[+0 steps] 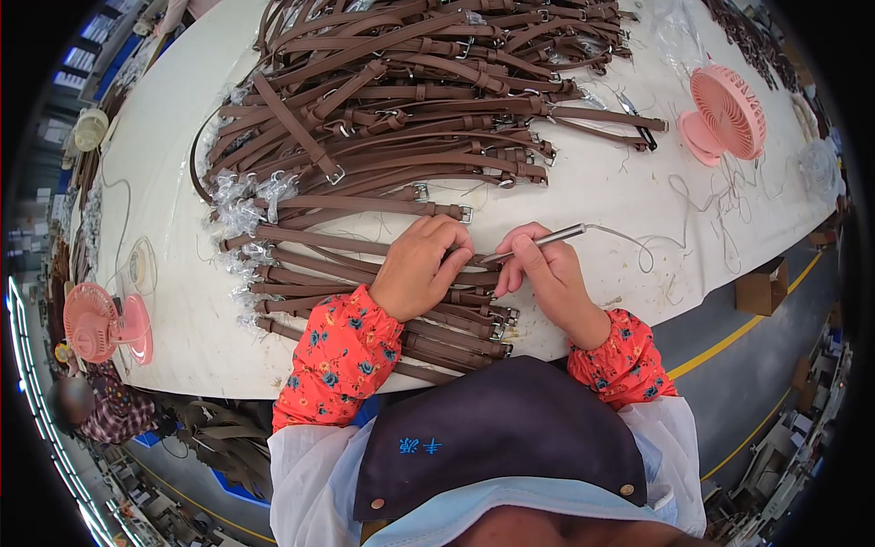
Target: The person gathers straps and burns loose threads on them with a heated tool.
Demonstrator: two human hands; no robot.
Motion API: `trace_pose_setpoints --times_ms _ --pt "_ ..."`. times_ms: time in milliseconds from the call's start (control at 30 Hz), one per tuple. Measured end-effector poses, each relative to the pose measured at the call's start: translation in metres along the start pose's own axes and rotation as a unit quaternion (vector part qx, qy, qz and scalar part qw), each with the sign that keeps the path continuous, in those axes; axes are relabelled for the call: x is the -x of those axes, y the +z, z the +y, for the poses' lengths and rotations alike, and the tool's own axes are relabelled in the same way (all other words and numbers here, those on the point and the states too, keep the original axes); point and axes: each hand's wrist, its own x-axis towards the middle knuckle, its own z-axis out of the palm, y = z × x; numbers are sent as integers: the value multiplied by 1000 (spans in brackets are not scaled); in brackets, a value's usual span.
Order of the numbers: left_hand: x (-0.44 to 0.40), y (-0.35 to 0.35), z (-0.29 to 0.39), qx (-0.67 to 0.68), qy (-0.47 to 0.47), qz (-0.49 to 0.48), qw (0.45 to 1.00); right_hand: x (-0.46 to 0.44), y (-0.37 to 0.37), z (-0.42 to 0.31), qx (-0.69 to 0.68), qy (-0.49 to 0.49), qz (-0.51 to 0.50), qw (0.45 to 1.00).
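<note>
My left hand is closed, with thumb and forefinger pinched on a brown belt near its buckle end, which is partly hidden by the fingers. Between the thumb and fingers of my right hand is a slim metal pen-like tool with a thin cable at its back end. Its tip points left, close to the belt at my left fingertips; whether they touch, I cannot tell. More brown belts with metal buckles lie in a row beneath and beside both hands.
A large heap of brown belts covers the far part of the white table. Clear plastic wrap bunches at the belts' left ends. Scissors lie by a pink fan; another pink fan stands left. A person is at far left.
</note>
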Motion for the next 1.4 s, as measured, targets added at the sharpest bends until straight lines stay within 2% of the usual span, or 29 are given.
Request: trace_pose_setpoints --times_ms 333,633,1400 --pt "0 -1 2 6 1 4 1000 0 1 -5 -3 12 2 1000" --pt "4 -6 0 14 -3 -23 1000 -2 0 3 7 -39 13 999" --pt "4 -6 0 13 -1 -26 1000 -2 1 1 28 -35 5 999"
